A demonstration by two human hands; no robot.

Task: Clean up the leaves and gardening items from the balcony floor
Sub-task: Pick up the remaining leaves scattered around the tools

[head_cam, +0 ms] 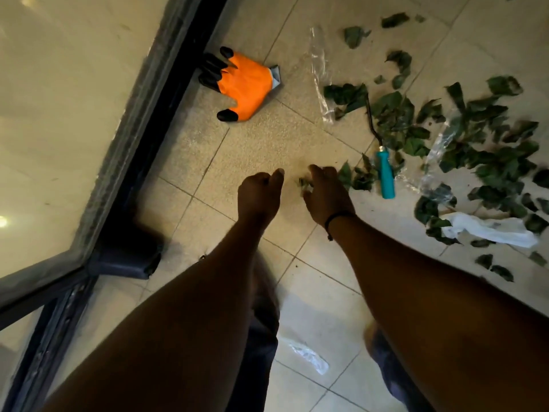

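Observation:
Green leaves point(481, 162) lie scattered over the tiled balcony floor point(261, 144) on the right. A tool with a teal handle point(386, 176) and a thin dark shaft lies among them. An orange garden glove with black claw tips point(243, 84) lies near the door frame. My right hand point(323, 191) hovers low beside the nearest leaves, its fingers curled round a small clump of leaves point(303, 183). My left hand point(260, 193) is just left of it, fingers curled with the thumb against them, and nothing shows in it.
A dark sliding-door frame point(154, 108) and glass run along the left. Clear plastic wrap point(319, 72) lies by the leaves, more clear plastic point(439, 144) sits on the pile, a white crumpled rag point(490, 228) lies at right, and a plastic scrap point(309, 356) lies between my legs.

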